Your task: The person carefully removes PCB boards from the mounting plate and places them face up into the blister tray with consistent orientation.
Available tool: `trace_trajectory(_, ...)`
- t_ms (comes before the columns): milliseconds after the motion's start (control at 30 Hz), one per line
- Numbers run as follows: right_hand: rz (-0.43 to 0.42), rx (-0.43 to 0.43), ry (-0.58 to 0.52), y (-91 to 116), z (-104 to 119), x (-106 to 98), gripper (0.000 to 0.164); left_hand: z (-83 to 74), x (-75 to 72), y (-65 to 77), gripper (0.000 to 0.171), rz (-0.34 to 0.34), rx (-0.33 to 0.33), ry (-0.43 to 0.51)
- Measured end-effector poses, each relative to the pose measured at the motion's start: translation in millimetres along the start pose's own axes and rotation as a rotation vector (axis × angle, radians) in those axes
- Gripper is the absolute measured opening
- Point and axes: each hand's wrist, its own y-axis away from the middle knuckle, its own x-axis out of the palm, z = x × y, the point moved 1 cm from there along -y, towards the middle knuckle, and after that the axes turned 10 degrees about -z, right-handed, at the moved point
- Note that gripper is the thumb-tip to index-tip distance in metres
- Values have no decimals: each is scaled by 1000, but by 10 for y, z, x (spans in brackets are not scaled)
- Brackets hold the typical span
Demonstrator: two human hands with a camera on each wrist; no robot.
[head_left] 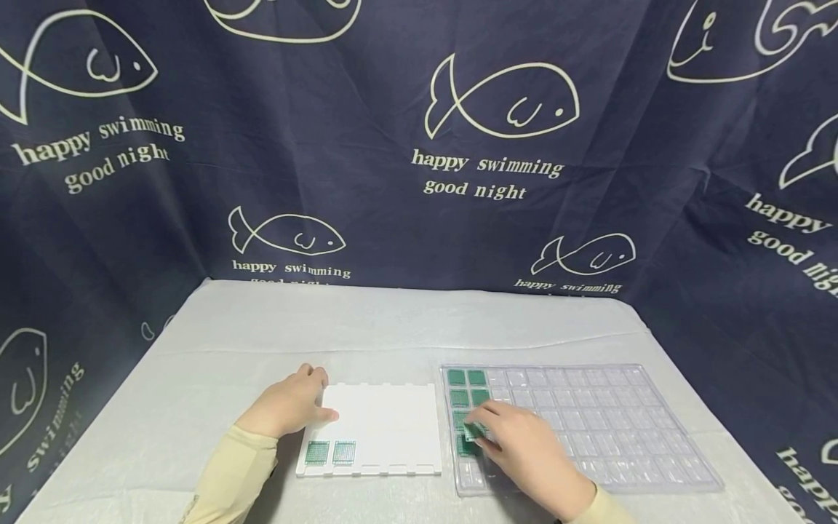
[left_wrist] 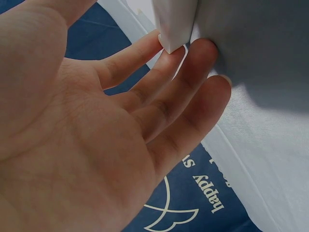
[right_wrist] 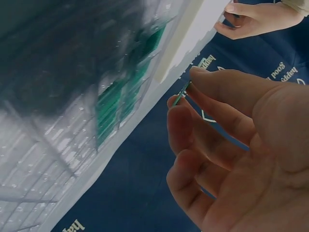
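Observation:
A flat white board with notched edges lies at the middle of the table. Two green perforated circuit boards, one at the near left corner and one beside it, rest on it. My left hand holds the board's left edge, thumb on top and fingers against the side. Above the left columns of a clear plastic tray, my right hand pinches a small green circuit board between thumb and fingertips. Several green circuit boards sit in the tray's left compartments, some partly hidden by that hand.
The clear tray stands just right of the white board, with a narrow gap between them. Its right compartments show bare plastic. A white cloth covers the table, and dark blue fish-print curtains hang behind and at both sides.

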Motion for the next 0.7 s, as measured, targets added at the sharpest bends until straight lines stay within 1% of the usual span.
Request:
trace_trajectory(333, 39, 55, 3, 103, -73, -6, 31, -1, 5, 10, 55, 3, -4, 7)
trace_trajectory(500, 22, 65, 1, 150, -109, 10, 31, 3, 10, 7, 55, 4, 0, 3)
trace_trajectory(700, 50, 96, -3, 196, -147, 49, 30, 10, 11, 4, 54, 1, 1, 4)
